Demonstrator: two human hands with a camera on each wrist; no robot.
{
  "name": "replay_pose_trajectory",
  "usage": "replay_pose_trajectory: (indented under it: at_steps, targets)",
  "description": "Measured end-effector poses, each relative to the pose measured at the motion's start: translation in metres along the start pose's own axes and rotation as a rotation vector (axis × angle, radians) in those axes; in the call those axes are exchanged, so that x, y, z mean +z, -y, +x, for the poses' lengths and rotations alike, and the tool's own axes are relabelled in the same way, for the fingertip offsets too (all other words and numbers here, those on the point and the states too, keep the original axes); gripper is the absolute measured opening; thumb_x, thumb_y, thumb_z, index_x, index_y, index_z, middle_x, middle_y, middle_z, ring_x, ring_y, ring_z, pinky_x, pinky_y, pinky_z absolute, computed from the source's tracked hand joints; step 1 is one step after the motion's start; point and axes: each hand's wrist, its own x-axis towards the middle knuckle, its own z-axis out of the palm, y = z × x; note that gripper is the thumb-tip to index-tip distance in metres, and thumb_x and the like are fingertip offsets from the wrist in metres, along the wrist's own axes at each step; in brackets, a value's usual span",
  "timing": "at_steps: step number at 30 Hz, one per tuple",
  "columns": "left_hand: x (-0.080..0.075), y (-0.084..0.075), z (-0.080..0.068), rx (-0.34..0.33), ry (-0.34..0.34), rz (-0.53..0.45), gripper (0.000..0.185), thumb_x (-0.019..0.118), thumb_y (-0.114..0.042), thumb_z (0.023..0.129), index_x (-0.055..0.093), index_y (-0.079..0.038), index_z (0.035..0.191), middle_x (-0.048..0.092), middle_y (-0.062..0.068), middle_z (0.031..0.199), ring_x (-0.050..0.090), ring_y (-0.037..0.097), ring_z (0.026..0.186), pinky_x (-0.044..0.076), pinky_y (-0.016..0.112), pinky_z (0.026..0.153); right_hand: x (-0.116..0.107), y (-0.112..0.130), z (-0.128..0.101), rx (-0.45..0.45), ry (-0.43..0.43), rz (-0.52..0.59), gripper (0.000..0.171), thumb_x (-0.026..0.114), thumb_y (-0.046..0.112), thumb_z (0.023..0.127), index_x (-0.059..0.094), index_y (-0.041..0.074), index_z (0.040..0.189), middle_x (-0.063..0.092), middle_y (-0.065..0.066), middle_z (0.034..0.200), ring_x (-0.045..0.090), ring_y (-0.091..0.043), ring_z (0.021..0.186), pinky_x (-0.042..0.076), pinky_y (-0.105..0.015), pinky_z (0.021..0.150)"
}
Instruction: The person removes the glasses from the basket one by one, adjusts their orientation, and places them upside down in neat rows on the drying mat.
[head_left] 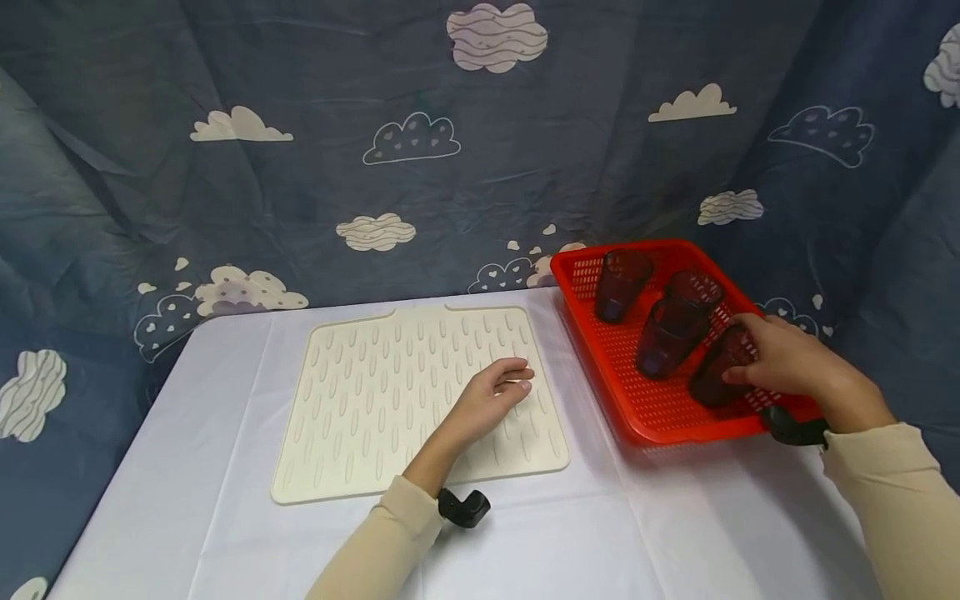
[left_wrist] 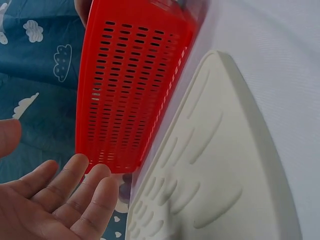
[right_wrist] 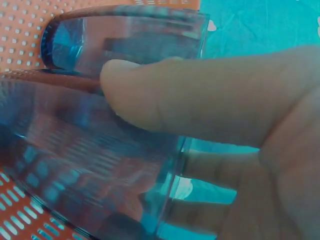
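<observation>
At the right, my right hand [head_left: 787, 354] grips a dark tinted drinking glass [head_left: 716, 375] near its rim, inside the red basket [head_left: 675, 435]. In the right wrist view the thumb lies along the near side of this glass [right_wrist: 90, 160], with fingers behind it. Another glass [right_wrist: 135, 40] lies right beside it. Several tinted glasses, such as this one [head_left: 622, 283] at the back, lean in the basket. My left hand [head_left: 491, 400] hovers over the cream drying mat [head_left: 360, 400], fingers loosely bent and nothing held; the left wrist view shows its palm [left_wrist: 30, 215].
The perforated basket wall [left_wrist: 130, 75] rises to the right of the mat. A white cloth [head_left: 540, 533] covers the table. Behind it hangs a dark blue curtain [head_left: 315, 192] with cloud prints.
</observation>
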Motion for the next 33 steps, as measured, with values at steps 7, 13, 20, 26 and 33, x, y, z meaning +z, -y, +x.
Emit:
replay_pose_trajectory:
  at_steps: [7,13,20,26,33]
  targets:
    - [0.002,0.0,0.001,-0.001,0.022,0.01,0.046,0.055,-0.024,0.101,0.05,-0.004,0.142,0.062,0.015,0.137,0.059,0.029,0.127,0.048,0.042,0.109,-0.01,-0.003,-0.007,0.041,-0.056,0.026,0.085,0.084,0.032,0.076,0.039,-0.01,0.136,0.049,-0.04,0.122,0.046,-0.053,0.109,0.041,-0.074,0.083]
    - [0.0,0.0,0.001,-0.011,0.028,0.024,0.046,0.055,-0.025,0.101,0.05,-0.005,0.142,0.063,0.012,0.136,0.059,0.028,0.127,0.048,0.042,0.107,-0.023,-0.003,-0.017,0.115,-0.094,0.049,0.087,0.082,0.034,0.078,0.036,-0.011,0.136,0.045,-0.04,0.12,0.043,-0.052,0.107,0.042,-0.071,0.076]
    - [-0.003,0.002,-0.003,-0.016,0.032,0.044,0.043,0.054,-0.025,0.101,0.052,-0.007,0.14,0.064,0.012,0.135,0.06,0.028,0.124,0.049,0.041,0.106,-0.027,0.002,-0.023,0.163,-0.169,0.06,0.083,0.082,0.024,0.076,0.035,-0.013,0.134,0.038,-0.041,0.122,0.039,-0.054,0.107,0.041,-0.073,0.077]
    - [-0.004,0.007,-0.004,-0.009,0.031,0.044,0.043,0.054,-0.024,0.101,0.051,-0.005,0.14,0.064,0.013,0.135,0.06,0.029,0.124,0.049,0.04,0.105,-0.034,0.004,-0.029,0.221,-0.203,0.103,0.089,0.079,0.027,0.079,0.029,-0.015,0.14,0.037,-0.043,0.124,0.04,-0.057,0.104,0.042,-0.075,0.08]
    - [-0.007,0.003,-0.007,0.0,0.024,0.05,0.044,0.053,-0.025,0.102,0.05,-0.005,0.142,0.063,0.013,0.136,0.06,0.029,0.125,0.049,0.041,0.106,-0.045,0.014,-0.035,0.273,-0.299,0.096,0.085,0.073,0.021,0.082,0.027,-0.016,0.143,0.031,-0.045,0.13,0.032,-0.06,0.111,0.034,-0.08,0.092]
